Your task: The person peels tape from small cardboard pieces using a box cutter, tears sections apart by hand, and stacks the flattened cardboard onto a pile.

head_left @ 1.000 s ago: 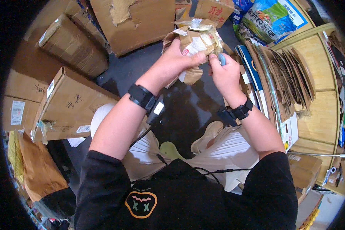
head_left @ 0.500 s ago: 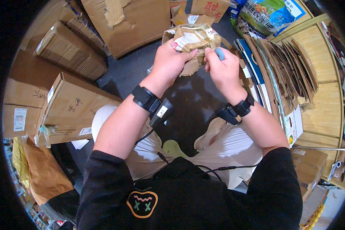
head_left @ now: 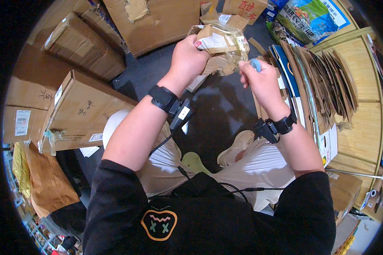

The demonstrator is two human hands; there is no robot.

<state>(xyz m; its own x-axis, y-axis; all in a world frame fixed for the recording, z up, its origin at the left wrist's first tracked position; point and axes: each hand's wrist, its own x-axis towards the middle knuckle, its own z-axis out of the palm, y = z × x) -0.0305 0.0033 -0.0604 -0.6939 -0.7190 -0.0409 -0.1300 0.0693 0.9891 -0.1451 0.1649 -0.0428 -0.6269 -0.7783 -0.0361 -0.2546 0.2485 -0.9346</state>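
A small, torn cardboard package (head_left: 219,42) wrapped in clear tape is up at the far middle. My left hand (head_left: 188,58) is closed round its left side. To the right of it, my right hand (head_left: 263,83) is closed with a small light blue object (head_left: 255,65) between thumb and forefinger; its kind cannot be made out. The right fingertips are beside loose clear tape (head_left: 240,55) that stretches off the package's right side. Whether they pinch that tape is hard to see. A ragged cardboard flap (head_left: 221,65) hangs below the package.
Large cartons (head_left: 89,114) stand at the left, with another big box (head_left: 157,25) behind. Flattened cardboard sheets (head_left: 327,80) lean upright at the right, against a wooden panel (head_left: 361,89). A printed plastic bag (head_left: 308,19) sits at the far right. Dark floor (head_left: 212,110) lies beneath my hands.
My right hand has moved right and slightly down, away from the package, and the loose tape between them is stretched out. The left hand still holds the package. The whole view has shifted a little.
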